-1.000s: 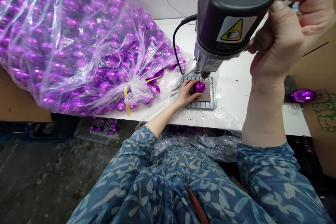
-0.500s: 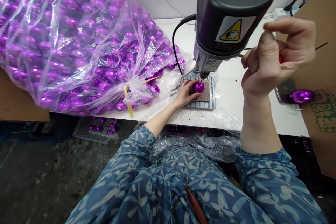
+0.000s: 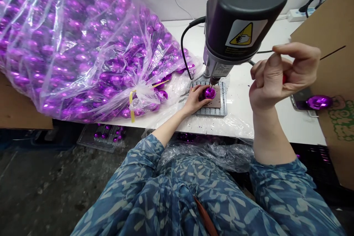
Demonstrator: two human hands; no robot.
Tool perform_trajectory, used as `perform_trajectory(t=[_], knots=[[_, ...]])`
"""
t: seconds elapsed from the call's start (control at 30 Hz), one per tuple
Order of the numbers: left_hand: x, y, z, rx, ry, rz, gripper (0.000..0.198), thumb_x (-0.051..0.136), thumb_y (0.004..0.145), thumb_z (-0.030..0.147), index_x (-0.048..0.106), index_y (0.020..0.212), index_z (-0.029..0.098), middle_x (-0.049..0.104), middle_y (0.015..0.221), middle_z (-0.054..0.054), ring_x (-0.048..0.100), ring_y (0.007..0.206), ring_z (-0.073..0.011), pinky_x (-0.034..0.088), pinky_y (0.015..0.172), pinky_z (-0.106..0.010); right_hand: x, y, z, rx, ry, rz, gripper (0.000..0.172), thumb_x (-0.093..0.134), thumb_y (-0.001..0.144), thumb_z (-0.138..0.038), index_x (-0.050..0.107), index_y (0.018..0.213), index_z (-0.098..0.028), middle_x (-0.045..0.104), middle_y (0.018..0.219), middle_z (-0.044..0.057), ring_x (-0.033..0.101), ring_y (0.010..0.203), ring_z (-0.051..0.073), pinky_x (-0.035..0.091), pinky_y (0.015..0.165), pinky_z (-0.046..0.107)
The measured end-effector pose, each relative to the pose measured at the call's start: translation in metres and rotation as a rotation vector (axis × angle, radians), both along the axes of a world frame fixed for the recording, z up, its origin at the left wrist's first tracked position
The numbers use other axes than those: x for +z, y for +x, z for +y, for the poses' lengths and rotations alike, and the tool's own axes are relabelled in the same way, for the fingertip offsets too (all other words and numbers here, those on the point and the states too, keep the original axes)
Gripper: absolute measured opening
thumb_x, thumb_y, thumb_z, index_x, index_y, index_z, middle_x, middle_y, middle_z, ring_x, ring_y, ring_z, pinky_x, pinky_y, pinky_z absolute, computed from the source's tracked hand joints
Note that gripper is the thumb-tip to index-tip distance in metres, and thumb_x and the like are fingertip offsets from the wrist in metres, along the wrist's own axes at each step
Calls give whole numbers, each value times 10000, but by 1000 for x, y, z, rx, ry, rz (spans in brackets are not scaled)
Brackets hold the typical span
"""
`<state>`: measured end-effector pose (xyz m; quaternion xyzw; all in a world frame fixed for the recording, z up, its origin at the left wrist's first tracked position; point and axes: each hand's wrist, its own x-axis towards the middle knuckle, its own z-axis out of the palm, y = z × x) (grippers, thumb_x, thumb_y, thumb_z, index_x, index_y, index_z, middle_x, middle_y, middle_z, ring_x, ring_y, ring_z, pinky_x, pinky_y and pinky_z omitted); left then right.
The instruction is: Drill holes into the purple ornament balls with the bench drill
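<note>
My left hand (image 3: 195, 100) holds a shiny purple faceted ball (image 3: 210, 93) between thumb and fingers, on a brown board (image 3: 215, 102) over the grey metal base (image 3: 222, 110). Right above the ball is the chuck (image 3: 214, 80) of a black drill press (image 3: 246, 7), its bit meeting the ball's top. My right hand (image 3: 282, 75) is raised at the machine's right side, fingers curled round a handle whose red end (image 3: 284, 78) shows between them.
A big clear bag of purple balls (image 3: 83, 51), tied with yellow, fills the left. Right of the machine, another purple ball (image 3: 319, 101) lies by a phone (image 3: 301, 99) and a cardboard box (image 3: 332, 62). Plastic film (image 3: 229, 127) hangs over the table's front edge.
My right hand has moved down and slightly left with the handle. The left hand and its ball stay nearly where they were.
</note>
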<state>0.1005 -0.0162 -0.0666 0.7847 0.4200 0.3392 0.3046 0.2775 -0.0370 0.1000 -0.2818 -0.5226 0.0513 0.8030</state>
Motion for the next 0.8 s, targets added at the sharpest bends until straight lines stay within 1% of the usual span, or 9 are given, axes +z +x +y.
perform_trajectory(t=[0.13, 0.23, 0.33, 0.43, 0.5, 0.67, 0.73, 0.8], knots=[[0, 0, 0, -2, -5, -10, 614, 794, 947, 461, 610, 1487, 235, 657, 1475, -148, 524, 1475, -351, 407, 1259, -554, -10, 1, 7, 3, 84, 1, 346, 725, 925, -539, 589, 898, -223, 189, 515, -94, 219, 339, 29, 250, 403, 232], [-1, 1, 0, 6, -6, -6, 607, 799, 944, 468, 611, 1480, 255, 662, 1473, -140, 529, 1470, -353, 410, 1253, -570, -18, 3, 11, -10, 134, -7, 298, 693, 947, -523, 576, 915, -250, 142, 491, -91, 202, 330, 44, 238, 403, 234], [-2, 1, 0, 4, -5, -16, 612, 803, 941, 473, 612, 1479, 251, 664, 1468, -148, 526, 1478, -360, 403, 1260, -579, -27, 6, 13, -38, 153, -14, 298, 698, 933, -546, 574, 923, -275, 151, 480, -88, 211, 336, 62, 235, 405, 254], [-3, 1, 1, 2, -9, -28, 611, 800, 940, 477, 612, 1479, 260, 664, 1473, -145, 522, 1486, -361, 396, 1269, -581, -38, 9, 17, -161, 100, -13, 365, 654, 929, -640, 568, 913, -286, 158, 511, -72, 193, 366, 74, 247, 417, 286], [-3, 1, 1, 3, -12, -28, 604, 795, 940, 479, 610, 1478, 274, 664, 1477, -139, 521, 1491, -362, 398, 1270, -587, -46, 13, 20, -217, 71, -18, 391, 617, 934, -672, 567, 904, -285, 165, 530, -61, 184, 384, 76, 252, 432, 291], [-4, 1, 1, 4, -4, -16, 610, 790, 943, 471, 599, 1482, 258, 662, 1481, -148, 520, 1496, -361, 415, 1258, -590, -61, 22, 27, -177, 70, -36, 381, 602, 935, -665, 601, 938, -284, 275, 556, -46, 296, 430, 84, 324, 490, 282], [-4, 1, 2, 4, -5, -25, 622, 807, 933, 463, 602, 1479, 247, 660, 1484, -152, 521, 1496, -359, 409, 1265, -586, -63, 24, 27, -147, 112, -56, 364, 610, 938, -642, 608, 912, -279, 285, 548, -51, 284, 416, 72, 314, 481, 272], [-5, 2, 2, 5, -3, -34, 630, 818, 924, 470, 608, 1474, 246, 662, 1483, -154, 526, 1494, -360, 411, 1266, -585, -63, 23, 27, -100, 168, -80, 356, 639, 927, -618, 604, 861, -270, 264, 517, -62, 237, 384, 58, 282, 453, 260]])
